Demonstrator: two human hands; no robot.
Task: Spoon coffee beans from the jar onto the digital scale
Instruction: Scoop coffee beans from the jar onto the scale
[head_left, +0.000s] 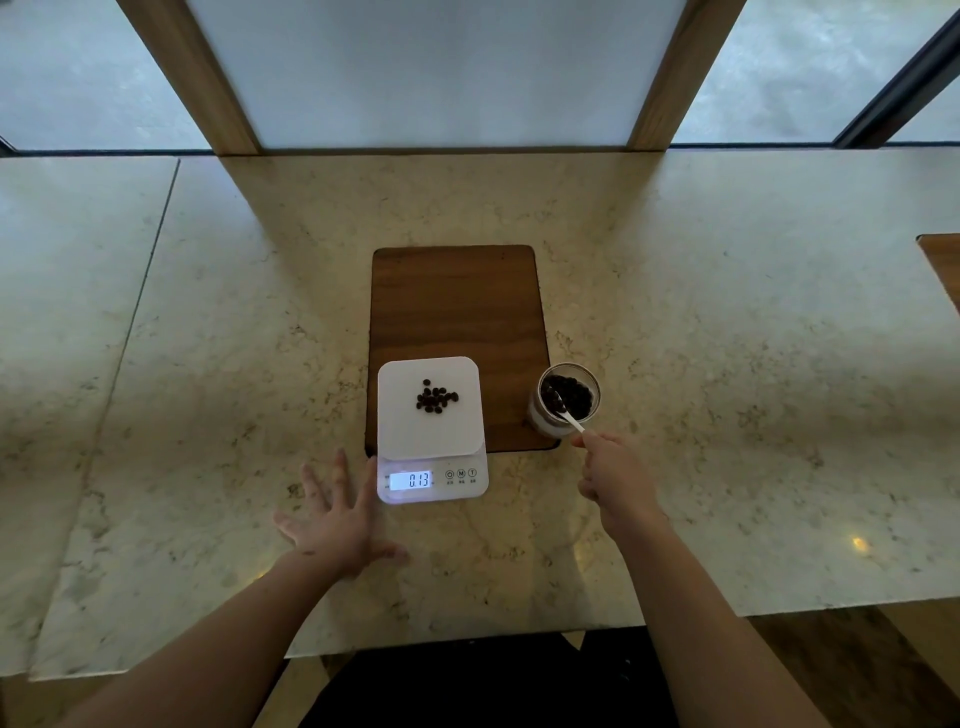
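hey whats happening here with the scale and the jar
A person is weighing out coffee beans. The right hand holds a small white spoon dipped into the open glass jar of beans, which stands just right of the scale. A small pile of beans already lies on the white digital scale, whose lit display reads 0.13. The left hand is open, fingers spread, on the stone counter beside the scale. A wooden board lies under the scale's far part.

Single head-worn wide view, steeply down and forward over the counter.
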